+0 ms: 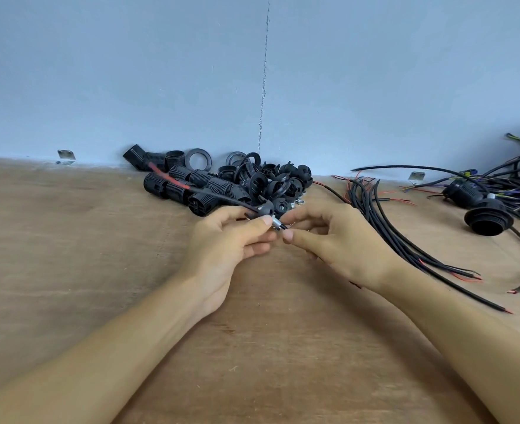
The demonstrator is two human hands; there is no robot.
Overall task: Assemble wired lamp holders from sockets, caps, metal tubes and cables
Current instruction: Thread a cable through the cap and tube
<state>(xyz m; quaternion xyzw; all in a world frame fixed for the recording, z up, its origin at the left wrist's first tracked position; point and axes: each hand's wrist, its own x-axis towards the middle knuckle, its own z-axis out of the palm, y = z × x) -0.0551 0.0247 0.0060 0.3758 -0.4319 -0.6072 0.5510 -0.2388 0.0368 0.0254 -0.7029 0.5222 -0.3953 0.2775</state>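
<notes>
Left hand (pixel 231 237) pinches black cap (pixel 265 208) with cable (pixel 209 192); right hand (pixel 341 240) grips metal tube (pixel 276 223) between them.

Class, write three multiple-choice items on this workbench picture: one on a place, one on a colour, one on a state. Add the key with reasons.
1. Where is the pile of sockets?
A. against the wall
B. at the near table edge
C. in a box

2. What colour are the loose cables?
A. white
B. black
C. green

3. What are the hands doing?
A. resting flat
B. both holding one small part
C. pointing at the wall

Key: 1 A, the pile touches the wall; 2 B, black sheaths with red wire ends; 3 B, left hand and right hand pinch the cap and metal tube together.
</notes>
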